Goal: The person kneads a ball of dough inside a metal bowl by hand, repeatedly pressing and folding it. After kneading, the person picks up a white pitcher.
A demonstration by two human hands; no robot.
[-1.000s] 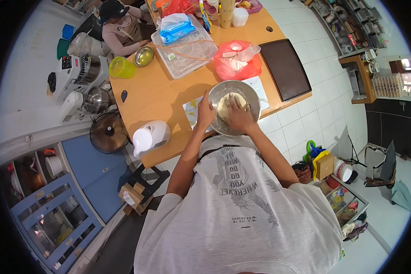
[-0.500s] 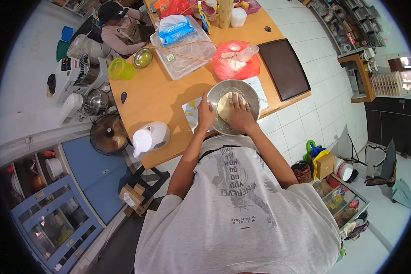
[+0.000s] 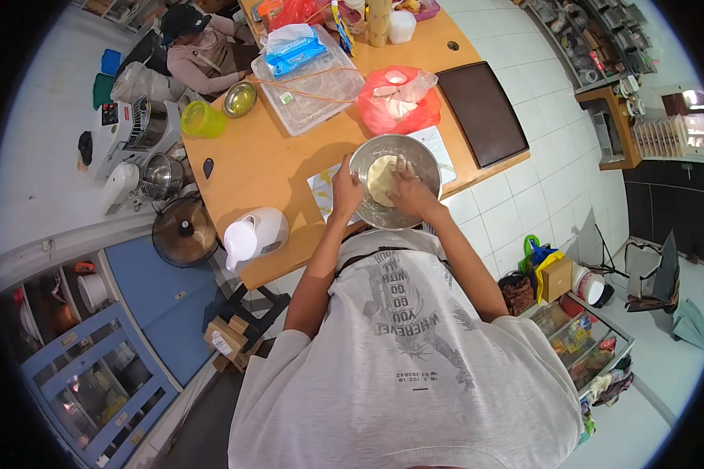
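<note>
A round steel mixing bowl (image 3: 428, 153) sits at the table's near edge, holding a pale, flattened lump of dough (image 3: 380, 181). My left hand (image 3: 346, 190) grips the bowl's left side, fingers on the outside and thumb toward the rim. Inside the bowl, my right hand (image 3: 413, 195) has its fingers bent against the dough's right edge. The fingertips are partly hidden in the dough. Smears of dough cling to the bowl's inner wall.
Beyond the bowl lies a red plastic bag (image 3: 399, 102) of white stuff; a dark tray (image 3: 483, 113) is at right. A white pitcher (image 3: 256, 238), yellow-green cup (image 3: 202, 120), small metal bowl (image 3: 239, 99) and clear plastic lid (image 3: 309, 98) stand leftward. Another person (image 3: 207, 59) sits at far left.
My right hand has gone from lying flat with fingers spread on the dough to bent fingers at its right edge. My left hand keeps its hold on the bowl.
</note>
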